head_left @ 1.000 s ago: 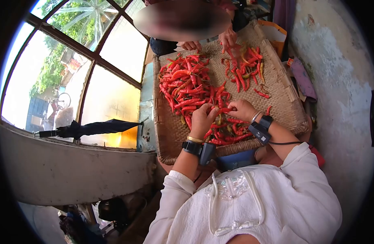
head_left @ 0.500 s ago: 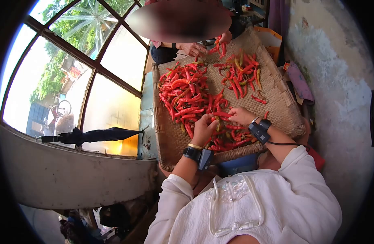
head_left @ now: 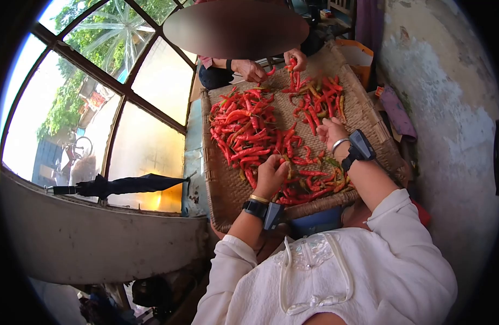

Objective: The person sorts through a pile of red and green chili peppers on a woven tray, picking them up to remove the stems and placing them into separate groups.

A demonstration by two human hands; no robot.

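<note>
A woven tray [head_left: 219, 184] holds red chili peppers in a big pile [head_left: 244, 122] on the left, a smaller pile [head_left: 317, 100] at the far right and a near pile [head_left: 309, 181] by my hands. My left hand [head_left: 271, 174] rests closed on chilies at the near pile's left side. My right hand [head_left: 332, 131] is lifted over the tray's right side, fingers curled; what it holds is hidden. Both wrists wear black devices.
Another person sits across the tray, their hands [head_left: 252, 69] at the far rim holding chilies. A window with a folded black umbrella [head_left: 119, 183] on its sill is at left. A rough plaster wall [head_left: 450, 108] stands at right.
My right hand left the near pile and rose toward the far right of the tray. My left hand stayed at the near pile. The other person's hands shifted at the far rim.
</note>
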